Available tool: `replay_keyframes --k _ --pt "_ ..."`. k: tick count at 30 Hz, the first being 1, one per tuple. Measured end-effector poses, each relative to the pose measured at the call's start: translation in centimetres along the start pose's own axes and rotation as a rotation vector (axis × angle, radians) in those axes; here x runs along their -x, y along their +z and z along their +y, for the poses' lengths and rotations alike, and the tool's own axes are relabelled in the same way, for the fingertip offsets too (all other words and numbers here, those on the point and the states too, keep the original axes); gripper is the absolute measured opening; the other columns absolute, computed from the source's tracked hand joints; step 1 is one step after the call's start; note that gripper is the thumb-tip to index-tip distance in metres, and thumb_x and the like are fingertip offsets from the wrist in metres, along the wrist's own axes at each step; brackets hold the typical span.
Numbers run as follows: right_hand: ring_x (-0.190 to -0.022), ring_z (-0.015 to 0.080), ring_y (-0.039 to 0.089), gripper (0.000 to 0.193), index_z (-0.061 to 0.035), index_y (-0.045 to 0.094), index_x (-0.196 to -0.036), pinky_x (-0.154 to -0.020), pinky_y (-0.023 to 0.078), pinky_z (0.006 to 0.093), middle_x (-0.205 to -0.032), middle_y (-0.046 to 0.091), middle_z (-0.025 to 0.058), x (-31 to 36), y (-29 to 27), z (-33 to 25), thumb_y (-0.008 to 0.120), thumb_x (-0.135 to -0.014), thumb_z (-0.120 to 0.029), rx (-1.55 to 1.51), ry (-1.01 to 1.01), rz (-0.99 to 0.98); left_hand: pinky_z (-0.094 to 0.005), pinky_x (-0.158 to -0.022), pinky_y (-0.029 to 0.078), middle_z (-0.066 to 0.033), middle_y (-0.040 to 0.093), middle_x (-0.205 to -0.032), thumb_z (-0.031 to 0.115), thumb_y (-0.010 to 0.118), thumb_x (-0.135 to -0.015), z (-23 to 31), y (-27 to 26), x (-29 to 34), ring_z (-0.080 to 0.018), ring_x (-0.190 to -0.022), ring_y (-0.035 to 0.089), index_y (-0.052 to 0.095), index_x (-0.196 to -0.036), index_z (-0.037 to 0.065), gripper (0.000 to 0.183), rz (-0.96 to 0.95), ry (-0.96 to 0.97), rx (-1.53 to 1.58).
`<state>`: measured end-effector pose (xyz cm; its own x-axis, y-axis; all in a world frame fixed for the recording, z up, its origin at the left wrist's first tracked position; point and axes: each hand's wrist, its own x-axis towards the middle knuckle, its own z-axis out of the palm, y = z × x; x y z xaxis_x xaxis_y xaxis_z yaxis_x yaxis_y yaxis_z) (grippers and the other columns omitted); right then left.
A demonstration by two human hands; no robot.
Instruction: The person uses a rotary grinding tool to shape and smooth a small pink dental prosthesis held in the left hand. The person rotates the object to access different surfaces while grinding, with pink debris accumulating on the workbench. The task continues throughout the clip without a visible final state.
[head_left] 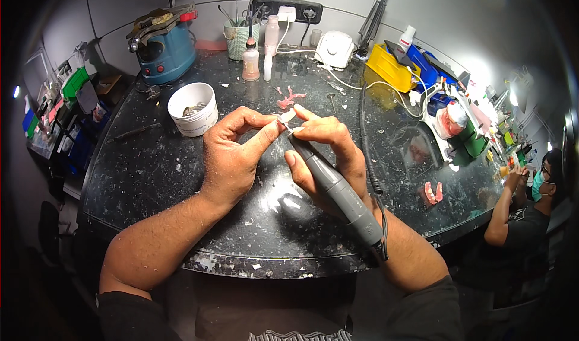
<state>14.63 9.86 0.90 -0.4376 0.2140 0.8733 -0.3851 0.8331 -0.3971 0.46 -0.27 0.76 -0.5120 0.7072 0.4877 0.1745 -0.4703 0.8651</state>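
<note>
Over the middle of the black worktop, my left hand [232,151] pinches a small whitish-pink piece [288,116] between thumb and forefinger. The piece looks like dental work, but it is too small to make out fully. In my right hand [338,148] lies a dark grey rotary handpiece [338,190], its thin tip pointing up and left, right at the piece. The fingertips of both hands almost meet there and partly hide where tip and piece come together. A cord leaves the back end of the handpiece by my right forearm.
Behind my hands lies a pink branching scrap [291,98]. Left of them stands a white tub [193,108]. Pink denture bases [433,192] lie to the right. A blue machine [166,57], bottles [251,62] and a yellow bin [388,67] line the back. A masked person [525,214] sits at right.
</note>
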Motion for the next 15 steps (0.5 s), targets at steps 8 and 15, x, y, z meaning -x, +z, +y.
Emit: replay_keyframes --k 8,15 --pt "-0.108 0.0331 0.068 0.036 -0.0040 0.062 -0.107 -0.099 0.052 0.0421 -0.101 0.067 0.0171 0.22 0.11 -0.20 0.078 -0.074 0.000 -0.014 0.074 0.041 -0.0238 -0.085 0.051 -0.0048 0.073 -0.094 0.001 0.070 -0.090 0.03 0.01 -0.01 -0.0086 -0.091 0.066 0.070 -0.093 0.001 0.003 -0.002 0.036 -0.077" --pt "-0.106 0.0317 0.068 0.036 -0.0037 0.062 -0.107 -0.102 0.050 0.0437 -0.099 0.067 0.0154 -0.16 0.00 -0.27 0.078 -0.075 0.000 -0.031 0.009 -0.014 -0.0241 -0.085 0.051 -0.0044 0.073 -0.094 0.001 0.070 -0.091 -0.28 -0.07 0.03 -0.0081 -0.091 0.065 0.071 -0.094 0.001 0.004 0.012 0.013 -0.002"
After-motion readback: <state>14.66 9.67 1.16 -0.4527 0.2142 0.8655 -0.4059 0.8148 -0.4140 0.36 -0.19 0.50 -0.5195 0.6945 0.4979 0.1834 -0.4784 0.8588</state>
